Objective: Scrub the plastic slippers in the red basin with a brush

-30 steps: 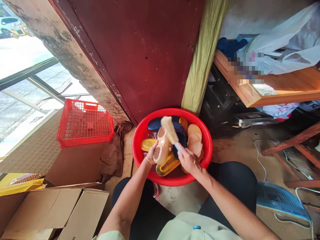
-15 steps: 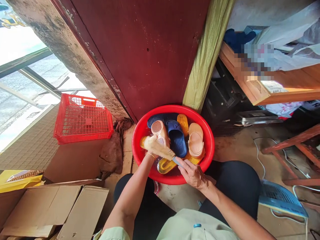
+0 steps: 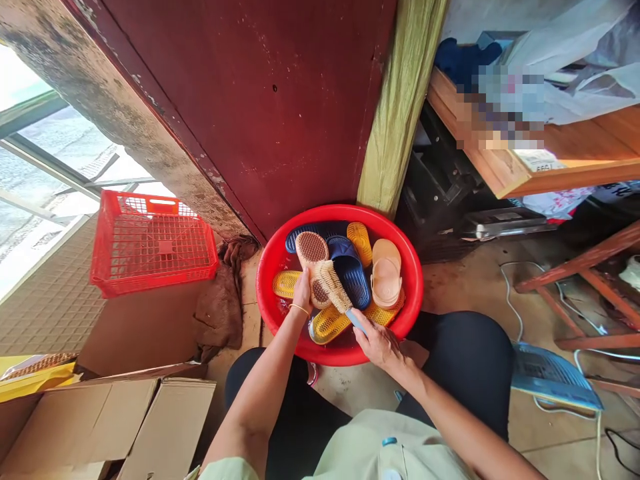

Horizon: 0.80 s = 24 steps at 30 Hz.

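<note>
A beige shoe (image 3: 312,248) with brown patches on its upturned sole is gripped at its side by my left hand (image 3: 301,293). My right hand (image 3: 376,340) is wrapped round the blue-grey handle of a scrub brush (image 3: 336,285), whose pale bristles lie against or just over the sole. Both are above a red basin (image 3: 419,280). In it lie a dark blue slipper (image 3: 356,283), several yellow slippers (image 3: 327,325) and another beige shoe (image 3: 387,273), this one with its opening up.
Left of the basin are a red plastic crate (image 3: 160,247), a brown cloth (image 3: 220,300) and open cardboard boxes (image 3: 95,420). A maroon door (image 3: 260,107) stands behind. To the right are a wooden table (image 3: 540,177), a wooden stool (image 3: 580,287) and a blue plastic item (image 3: 555,377).
The brush has dropped back from over my left hand toward the basin's middle, uncovering the hand and shoe. The shoe is turned slightly, its sole more in view. The whole view has shifted a little.
</note>
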Each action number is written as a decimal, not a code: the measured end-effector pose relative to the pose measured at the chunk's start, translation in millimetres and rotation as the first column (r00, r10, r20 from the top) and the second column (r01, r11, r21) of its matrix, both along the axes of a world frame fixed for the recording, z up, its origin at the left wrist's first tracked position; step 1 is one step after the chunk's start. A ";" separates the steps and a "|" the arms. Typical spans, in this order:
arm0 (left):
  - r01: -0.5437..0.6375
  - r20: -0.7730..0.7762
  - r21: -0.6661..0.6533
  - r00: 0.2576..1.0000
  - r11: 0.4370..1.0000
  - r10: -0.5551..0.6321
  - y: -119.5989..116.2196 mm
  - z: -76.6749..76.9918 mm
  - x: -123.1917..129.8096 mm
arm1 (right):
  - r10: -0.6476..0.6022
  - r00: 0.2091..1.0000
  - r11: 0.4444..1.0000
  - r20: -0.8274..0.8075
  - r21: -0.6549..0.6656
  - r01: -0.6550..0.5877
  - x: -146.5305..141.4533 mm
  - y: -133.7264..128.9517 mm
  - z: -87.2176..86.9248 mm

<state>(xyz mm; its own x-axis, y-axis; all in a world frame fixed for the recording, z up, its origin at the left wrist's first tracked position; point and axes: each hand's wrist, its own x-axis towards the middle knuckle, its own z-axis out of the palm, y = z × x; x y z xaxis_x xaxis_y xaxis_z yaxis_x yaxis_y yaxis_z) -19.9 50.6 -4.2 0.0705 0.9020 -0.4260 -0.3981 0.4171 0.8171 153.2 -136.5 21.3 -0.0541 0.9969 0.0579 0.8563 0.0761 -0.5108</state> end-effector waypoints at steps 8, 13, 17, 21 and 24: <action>-0.052 -0.038 -0.008 0.998 0.999 0.052 -1.4 1.4 0.6 | -0.017 1.000 1.000 0.011 -0.005 0.017 -0.9 7.1 -7.8; -0.056 -0.031 -0.037 0.998 0.998 0.054 -0.2 -1.1 0.5 | -0.019 1.000 1.000 -0.007 -0.004 0.019 -1.3 9.5 -9.8; -0.040 -0.001 -0.053 0.999 0.998 0.040 0.9 -3.8 -1.1 | -0.024 1.000 1.000 -0.011 -0.012 0.024 -1.1 10.4 -11.5; 0.001 0.037 -0.051 0.999 0.999 0.001 2.5 -7.5 -3.2 | -0.020 1.000 1.000 0.008 -0.024 0.020 -0.1 10.8 -12.9; 0.025 0.091 -0.047 0.996 0.999 -0.021 4.1 -11.4 -4.5 | -0.014 1.000 0.999 0.018 -0.041 0.015 0.2 11.3 -13.5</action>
<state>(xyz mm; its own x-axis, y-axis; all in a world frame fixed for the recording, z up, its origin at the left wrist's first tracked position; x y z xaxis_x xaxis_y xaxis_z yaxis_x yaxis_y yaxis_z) -24.4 54.7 -15.6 0.1314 0.8781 -0.4601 -0.4591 0.4653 0.7568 153.4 -125.3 7.8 -0.0401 0.9991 0.0157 0.8663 0.0426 -0.4978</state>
